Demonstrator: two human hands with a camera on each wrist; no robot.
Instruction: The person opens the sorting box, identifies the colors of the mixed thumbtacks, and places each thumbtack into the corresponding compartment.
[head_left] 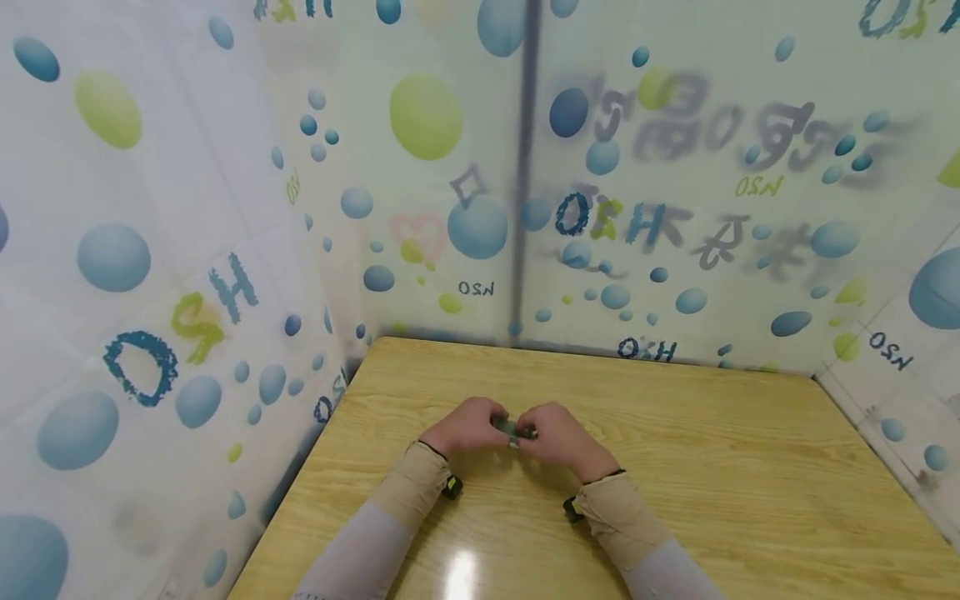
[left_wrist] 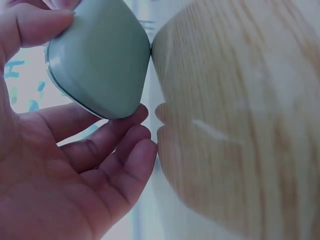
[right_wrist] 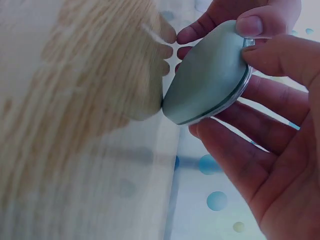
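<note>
Between both hands, just above the wooden tabletop, is a small pale green case (head_left: 507,427) with rounded corners. In the left wrist view the green case (left_wrist: 102,60) is tilted, its lower edge at or very near the table. A thin clear rim runs along the edge of the case (right_wrist: 207,75) in the right wrist view. The left hand (head_left: 471,427) grips one end, thumb on the near edge and fingers behind and below. At the other end, the right hand (head_left: 561,439) pinches it with thumb and fingers, its thumb tip close to the left thumb.
The light wooden table (head_left: 675,467) spreads around the hands. White curtains (head_left: 427,208) printed with blue and green bubbles and letters stand behind and at both sides. Each wrist carries a strap with a small black device (head_left: 452,487).
</note>
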